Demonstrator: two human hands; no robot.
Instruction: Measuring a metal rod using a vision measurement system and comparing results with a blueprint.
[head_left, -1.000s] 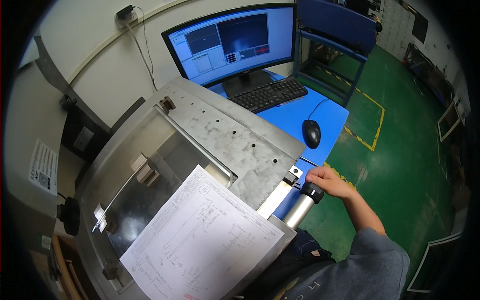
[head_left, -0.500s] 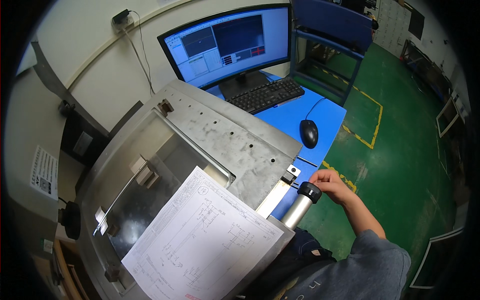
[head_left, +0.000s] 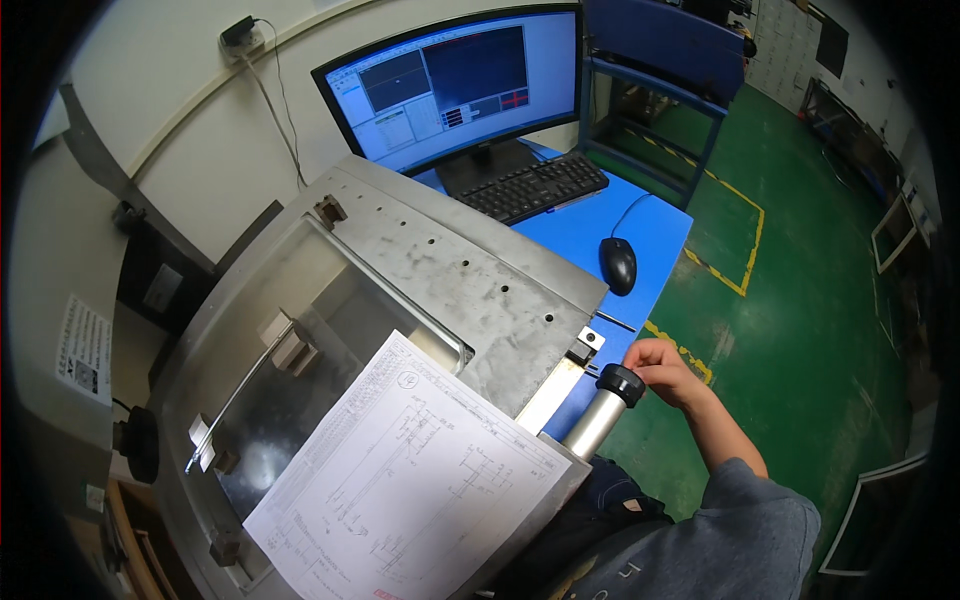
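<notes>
My right hand (head_left: 665,374) is at the right, its thumb and fingers bent against the black ribbed knob (head_left: 621,383) on the end of a silver cylinder (head_left: 594,424). My left hand is out of view. The cylinder sits at the near right corner of a grey metal stage (head_left: 440,275). Inside the stage's frame, a thin curved metal rod (head_left: 243,392) rests on small blocks (head_left: 292,346) over a glass plate (head_left: 265,450). A sheet of paper with a technical drawing (head_left: 420,490) lies over the near part of the stage.
Behind the stage, a blue table (head_left: 565,240) bears a lit monitor (head_left: 450,90), a black keyboard (head_left: 535,187) and a black mouse (head_left: 618,266). A grey machine column (head_left: 60,250) rises at the left. Green floor with yellow lines (head_left: 755,240) stretches away to the right.
My right hand stays at the black knob, with barely any shift in its fingers. The whole picture has moved only slightly. The rod and the paper look the same.
</notes>
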